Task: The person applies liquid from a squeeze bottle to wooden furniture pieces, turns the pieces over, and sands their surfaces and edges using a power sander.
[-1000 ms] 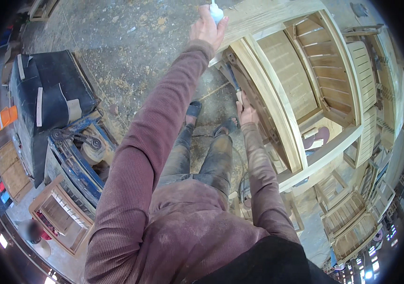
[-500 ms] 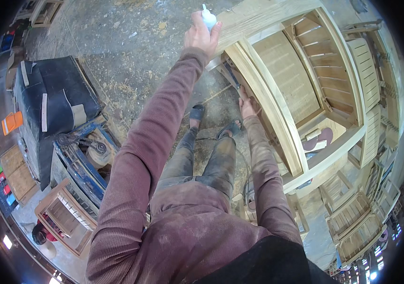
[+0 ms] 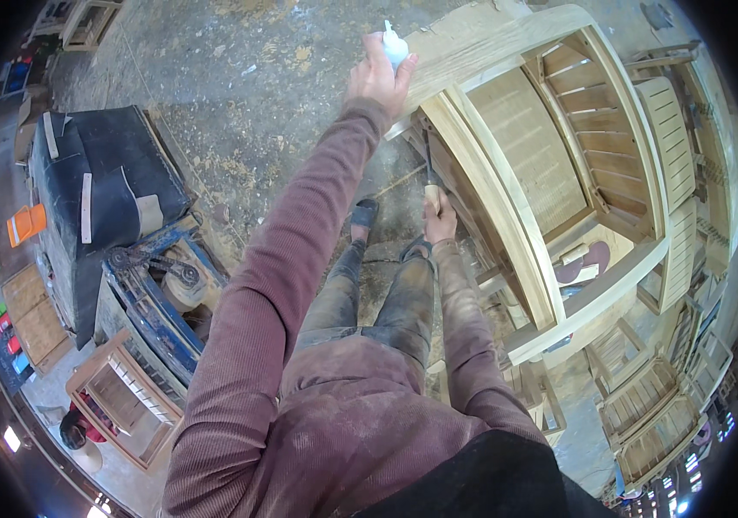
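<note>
My left hand (image 3: 376, 79) is wrapped round a small white squeeze bottle (image 3: 395, 47) with a pointed nozzle, beside the far corner of a pale wooden furniture frame (image 3: 507, 198). Lower down, my right hand (image 3: 440, 222) grips a tool with a light wooden handle (image 3: 432, 198) and a long dark shaft; its exact kind does not show. The shaft points away from me along the frame's left side, its tip close to the wood near the far corner. The frame has a panel and a row of slats inside.
A dark-covered box (image 3: 110, 173) and a blue machine with a chain (image 3: 153, 276) stand at the left. A wooden frame (image 3: 123, 397) and a person (image 3: 84, 427) are at the lower left. Several slatted wooden pieces (image 3: 649, 410) stand at the right.
My right hand has drawn back toward me, and the tool's shaft and handle show more fully, turned more upright. My left hand still holds the bottle, slightly lower in view.
</note>
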`<action>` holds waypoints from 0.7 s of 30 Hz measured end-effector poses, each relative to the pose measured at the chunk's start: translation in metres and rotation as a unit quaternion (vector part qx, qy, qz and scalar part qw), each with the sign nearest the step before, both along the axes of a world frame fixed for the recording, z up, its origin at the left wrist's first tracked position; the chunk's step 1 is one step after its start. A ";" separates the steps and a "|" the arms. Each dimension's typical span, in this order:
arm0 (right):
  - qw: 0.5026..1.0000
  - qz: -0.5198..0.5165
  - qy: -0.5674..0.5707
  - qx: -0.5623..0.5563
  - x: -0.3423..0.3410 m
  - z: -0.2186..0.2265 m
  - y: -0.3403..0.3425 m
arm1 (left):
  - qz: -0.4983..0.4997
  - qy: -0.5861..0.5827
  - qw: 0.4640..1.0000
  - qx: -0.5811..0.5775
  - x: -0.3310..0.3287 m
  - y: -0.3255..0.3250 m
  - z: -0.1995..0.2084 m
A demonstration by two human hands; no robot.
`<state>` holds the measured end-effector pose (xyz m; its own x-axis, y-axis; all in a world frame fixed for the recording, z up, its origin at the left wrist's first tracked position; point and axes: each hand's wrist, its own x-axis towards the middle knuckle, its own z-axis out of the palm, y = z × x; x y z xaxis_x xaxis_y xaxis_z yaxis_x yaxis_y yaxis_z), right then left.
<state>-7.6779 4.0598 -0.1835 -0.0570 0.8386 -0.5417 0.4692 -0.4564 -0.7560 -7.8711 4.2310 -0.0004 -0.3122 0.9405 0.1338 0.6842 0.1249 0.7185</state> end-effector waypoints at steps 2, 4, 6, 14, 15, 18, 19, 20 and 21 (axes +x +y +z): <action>0.942 -0.197 0.228 -0.146 -0.022 0.013 -0.006 | 0.004 -0.012 1.000 -0.010 -0.002 0.001 0.001; 0.932 -0.209 0.239 -0.176 -0.041 0.025 -0.001 | 0.004 -0.023 1.000 -0.020 -0.003 0.001 0.002; 0.915 -0.246 0.252 -0.196 -0.050 0.028 0.003 | -0.002 -0.032 0.999 0.018 0.001 0.005 -0.002; 0.983 -0.082 -0.112 0.117 -0.006 0.072 -0.064 | -0.016 -0.033 0.999 -0.002 -0.002 0.006 0.000; 0.989 -0.050 -0.121 0.063 0.006 0.102 -0.076 | -0.019 -0.032 0.999 -0.003 -0.004 0.006 -0.001; 0.981 -0.057 -0.170 0.071 0.043 0.136 -0.125 | -0.027 0.009 1.000 0.001 0.003 0.005 -0.008; 0.979 -0.068 -0.167 0.098 0.052 0.153 -0.141 | -0.036 -0.002 0.999 0.040 0.001 0.007 -0.016; 0.975 -0.083 -0.169 0.122 0.061 0.172 -0.159 | -0.047 -0.013 0.998 0.039 0.013 0.004 -0.009; 0.969 -0.112 -0.180 0.125 0.065 0.188 -0.178 | -0.056 -0.020 0.998 0.037 0.023 -0.001 -0.001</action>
